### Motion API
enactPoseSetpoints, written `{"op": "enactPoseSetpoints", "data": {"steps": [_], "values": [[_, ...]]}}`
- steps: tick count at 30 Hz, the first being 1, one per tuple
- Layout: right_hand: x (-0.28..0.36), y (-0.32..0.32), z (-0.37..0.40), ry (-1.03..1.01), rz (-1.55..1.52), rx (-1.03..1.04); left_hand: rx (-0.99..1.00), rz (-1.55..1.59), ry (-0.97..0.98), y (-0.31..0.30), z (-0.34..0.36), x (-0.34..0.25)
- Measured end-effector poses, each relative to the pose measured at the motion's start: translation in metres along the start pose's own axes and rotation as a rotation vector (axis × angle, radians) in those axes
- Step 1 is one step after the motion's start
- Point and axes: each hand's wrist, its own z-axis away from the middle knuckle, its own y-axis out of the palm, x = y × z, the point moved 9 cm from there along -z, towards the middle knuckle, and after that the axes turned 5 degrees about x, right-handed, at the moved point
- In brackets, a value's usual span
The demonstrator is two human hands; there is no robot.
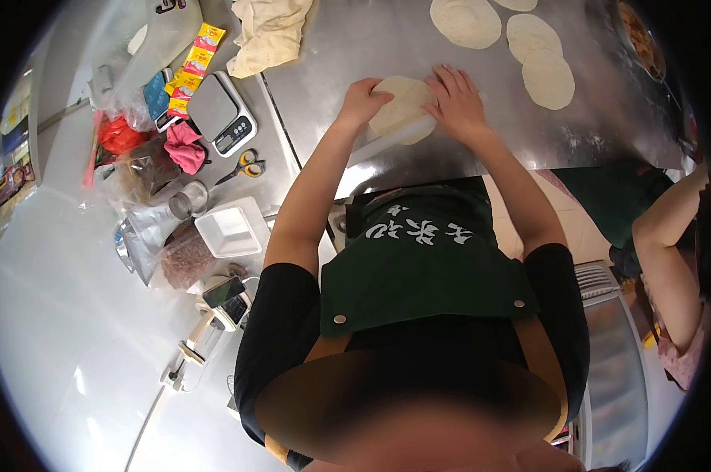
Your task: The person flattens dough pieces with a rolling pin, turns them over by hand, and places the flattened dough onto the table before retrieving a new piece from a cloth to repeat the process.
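Note:
A thin round of dough point(402, 101) lies on the steel worktop between my hands. My left hand point(361, 102) grips its left edge, thumb over the top and fingers curled. On the right edge rests my right hand point(456, 102), fingers stretched out and palm low. A pale, blurred rod point(398, 140), resembling a rolling pin, crosses the near edge of the dough at a slant; its right end runs toward my right palm. How firmly the palm touches it cannot be made out.
More flat dough rounds point(549, 79) lie at the upper right. A dough lump point(269, 35) sits at the upper left. Left of me are a digital scale point(216, 110), scissors point(245, 165) and a white tray point(233, 228). Another person's arm point(670, 236) is at the right.

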Motion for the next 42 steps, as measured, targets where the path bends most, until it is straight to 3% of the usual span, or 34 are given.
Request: {"op": "enactPoseSetpoints", "data": {"steps": [5, 9, 13, 18, 21, 24, 27, 30, 33, 39, 42], "values": [[0.001, 0.012, 0.029, 0.124, 0.120, 0.019, 0.111, 0.000, -0.084, 0.005, -0.014, -0.007], [-0.003, 0.008, -0.014, 0.160, 0.162, -0.004, 0.298, -0.170, -0.093, 0.017, -0.024, -0.014], [-0.010, 0.013, -0.047, 0.196, 0.132, -0.093, 0.298, -0.764, 0.072, 0.026, -0.025, -0.042], [0.004, 0.012, 0.037, 0.073, 0.012, 0.056, 0.169, -1.097, 0.050, 0.041, -0.008, -0.050], [0.007, 0.001, 0.086, -0.032, -0.073, 0.067, 0.141, -1.195, 0.197, 0.057, 0.024, -0.066], [0.000, -0.003, 0.112, -0.037, -0.117, 0.143, 0.130, -0.777, 0.214, 0.045, 0.052, -0.094], [-0.007, -0.028, 0.108, -0.005, -0.154, 0.141, -0.033, -0.395, 0.164, 0.007, 0.053, -0.083], [-0.007, -0.035, 0.091, -0.013, -0.157, 0.129, -0.010, -0.714, -0.037, 0.001, 0.029, -0.024], [-0.009, -0.033, 0.053, -0.067, -0.140, 0.106, -0.012, -0.693, 0.006, -0.002, 0.022, -0.018], [-0.015, -0.004, 0.006, -0.108, -0.138, 0.160, -0.013, 0.214, -0.051, -0.004, -0.001, 0.008], [-0.017, 0.003, -0.005, 0.054, -0.036, 0.046, -0.058, 0.270, -0.061, -0.003, -0.006, 0.009]]}}
